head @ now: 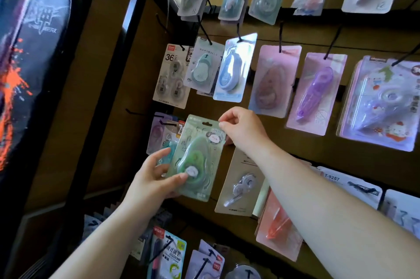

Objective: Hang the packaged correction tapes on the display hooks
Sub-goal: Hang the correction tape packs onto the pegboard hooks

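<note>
I make out a pale green pack (200, 153) with a white sticker (190, 170), a light blue pack (231, 71), a pink pack (272, 83), a purple pack (314, 94), black hooks (281, 37), brown backboard (306, 33).

We held the green correction tape package (196, 160) tilted in front of the brown display board (318, 149). Our left hand (154, 176) gripped its lower left edge with the thumb pressed on the clear blister, and our right hand (241, 128) pinched the top right corner beside the hang hole. A bare black hook (141, 113) jutted out just to the left (apart from the card). Above hung a blue package (231, 71) and a purple package (316, 94); a grey card (236, 201) hung behind our right wrist.
</note>
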The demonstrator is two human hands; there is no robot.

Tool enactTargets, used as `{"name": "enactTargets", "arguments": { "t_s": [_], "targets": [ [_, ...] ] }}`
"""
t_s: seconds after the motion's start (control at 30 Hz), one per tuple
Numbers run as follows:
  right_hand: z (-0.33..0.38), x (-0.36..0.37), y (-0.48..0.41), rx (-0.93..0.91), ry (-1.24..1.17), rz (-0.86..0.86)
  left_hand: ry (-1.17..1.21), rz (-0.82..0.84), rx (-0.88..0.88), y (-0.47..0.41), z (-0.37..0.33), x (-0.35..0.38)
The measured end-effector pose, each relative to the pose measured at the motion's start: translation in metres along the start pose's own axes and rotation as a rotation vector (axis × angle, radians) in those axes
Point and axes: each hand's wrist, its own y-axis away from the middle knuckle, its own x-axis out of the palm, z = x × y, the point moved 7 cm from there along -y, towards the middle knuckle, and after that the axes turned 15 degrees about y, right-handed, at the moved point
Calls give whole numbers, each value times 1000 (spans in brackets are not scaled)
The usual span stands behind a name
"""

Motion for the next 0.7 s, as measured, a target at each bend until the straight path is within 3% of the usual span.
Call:
{"name": "enactTargets", "arguments": {
  "t_s": [0.23, 0.7],
  "targets": [
    [-8, 9, -11, 73, 85, 25, -69, 12, 23, -15, 3, -2],
    [-5, 18, -21, 50, 160, 126, -5, -79, 20, -23, 27, -11]
  ]
}}
